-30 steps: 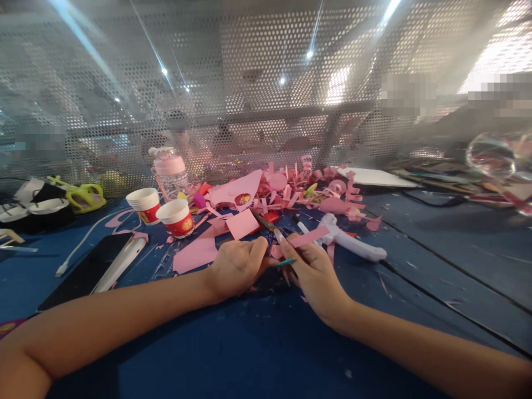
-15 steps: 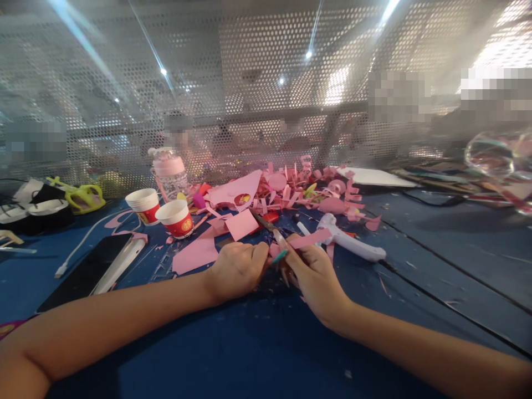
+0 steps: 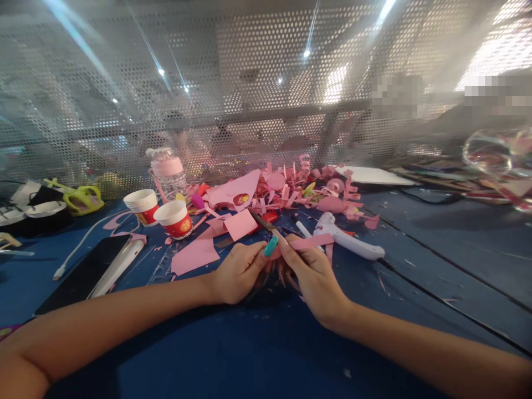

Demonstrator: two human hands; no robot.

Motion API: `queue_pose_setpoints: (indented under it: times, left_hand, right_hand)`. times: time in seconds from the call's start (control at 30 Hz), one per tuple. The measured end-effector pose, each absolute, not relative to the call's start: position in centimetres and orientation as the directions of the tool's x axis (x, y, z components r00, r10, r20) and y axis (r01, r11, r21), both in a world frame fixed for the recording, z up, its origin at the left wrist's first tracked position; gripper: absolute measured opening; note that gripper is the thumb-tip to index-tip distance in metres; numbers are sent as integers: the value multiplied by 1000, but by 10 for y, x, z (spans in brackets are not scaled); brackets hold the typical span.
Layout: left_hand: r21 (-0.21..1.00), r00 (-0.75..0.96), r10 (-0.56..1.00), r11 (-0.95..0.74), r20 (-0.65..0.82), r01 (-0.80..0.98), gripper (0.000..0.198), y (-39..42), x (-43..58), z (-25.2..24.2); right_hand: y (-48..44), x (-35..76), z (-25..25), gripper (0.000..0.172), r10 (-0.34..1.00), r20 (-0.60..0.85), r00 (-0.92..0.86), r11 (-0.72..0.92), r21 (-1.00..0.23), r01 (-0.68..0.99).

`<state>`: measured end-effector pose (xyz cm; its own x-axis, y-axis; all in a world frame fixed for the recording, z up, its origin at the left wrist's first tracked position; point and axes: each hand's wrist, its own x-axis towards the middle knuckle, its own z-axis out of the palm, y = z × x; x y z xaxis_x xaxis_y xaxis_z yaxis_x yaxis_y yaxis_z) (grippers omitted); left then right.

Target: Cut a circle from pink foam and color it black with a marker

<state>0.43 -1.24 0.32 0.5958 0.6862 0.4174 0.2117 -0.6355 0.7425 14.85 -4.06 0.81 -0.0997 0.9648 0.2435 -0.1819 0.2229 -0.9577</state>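
My left hand and my right hand meet above the middle of the blue table. Both pinch a narrow pink paper strip, whose free end sticks out to the right past my right fingers. My left thumb, with a long turquoise nail, presses on the strip's left part. The lower fingers of both hands are curled underneath and partly hidden. Just beyond the fingertips, a dark pointed tool shows; its near end is hidden by my hands. A square of pink paper and a larger pink sheet lie beyond my left hand.
A white glue gun with a black cord lies right of my hands. Pink paper scraps are heaped behind. Leftward stand paper cups, a bottle and a phone. A perforated metal screen rises behind the table.
My left thumb has lifted and straightened, so its turquoise nail now points up over the strip. My right hand keeps nearly the same place. The strip's free end has barely shifted.
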Motion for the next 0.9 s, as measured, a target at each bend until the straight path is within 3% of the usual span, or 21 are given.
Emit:
queue_pose_setpoints:
  times: [0.23, 0.73, 0.9]
  left_hand:
    - [794, 611, 677, -595, 411, 126, 43, -12, 4, 2]
    - [817, 619, 675, -569, 401, 91, 44, -5, 3, -2]
    - [796, 544, 719, -588, 433, 144, 41, -2, 3, -3]
  right_hand:
    - [-38, 150, 9, 44, 974, 126, -186, 73, -960, -269]
    - [-36, 152, 3, 35, 922, 189, -337, 65, -936, -346]
    - [-36, 151, 7, 33, 878, 180, -444, 5, -930, -368]
